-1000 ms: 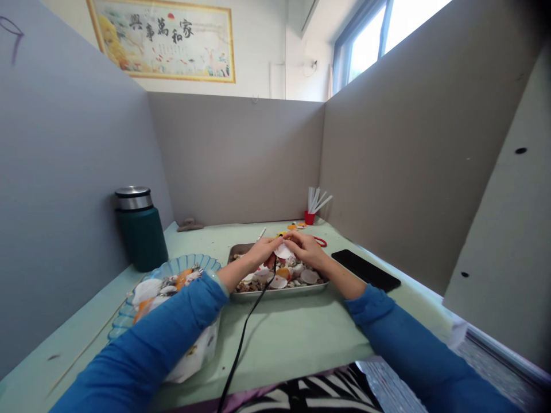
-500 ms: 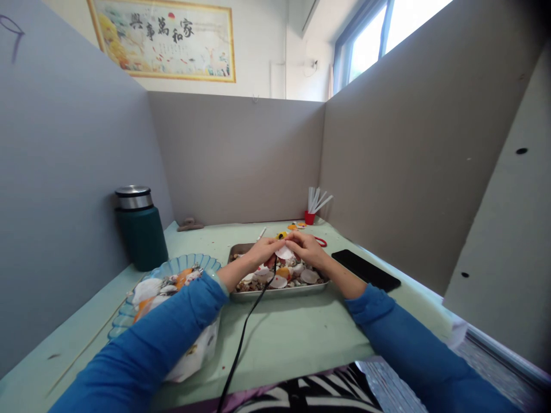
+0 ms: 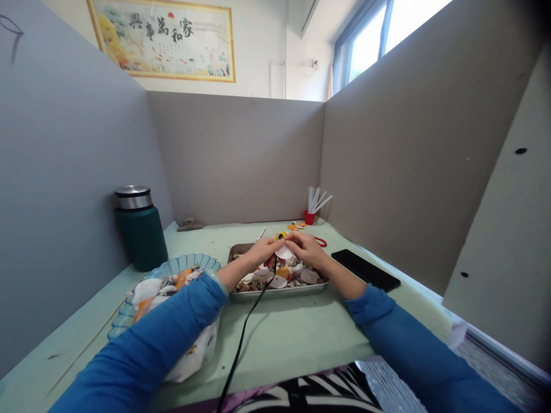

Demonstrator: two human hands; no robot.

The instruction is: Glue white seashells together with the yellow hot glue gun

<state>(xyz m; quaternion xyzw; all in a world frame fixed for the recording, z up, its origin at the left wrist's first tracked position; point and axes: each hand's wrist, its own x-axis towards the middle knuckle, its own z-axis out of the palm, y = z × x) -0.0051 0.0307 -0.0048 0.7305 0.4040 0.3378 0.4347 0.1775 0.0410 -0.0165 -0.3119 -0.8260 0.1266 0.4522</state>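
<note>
Above a metal tray (image 3: 279, 293) of shells, my two hands meet at a white seashell (image 3: 284, 252). My left hand (image 3: 267, 250) pinches its left side, and my right hand (image 3: 303, 245) grips it from the right, fingers closed. A black cord (image 3: 247, 321) runs from under my left hand down across the table; what it joins to is hidden. Inside the tray lie small shells and several larger ones, among them an orange shell (image 3: 283, 273). Just beyond my fingers is a small yellow thing (image 3: 281, 235), partly hidden.
At left, a blue scalloped plate (image 3: 123, 321) holds shells beside a dark green flask (image 3: 142, 238). A black phone (image 3: 365, 269) lies right of the tray. Behind stand a red cup (image 3: 309, 218) of white sticks and red-handled scissors (image 3: 321, 242). Grey partitions (image 3: 236, 160) enclose the table.
Almost nothing differs; both hands stay at the white seashell over the tray, in nearly the same pose.
</note>
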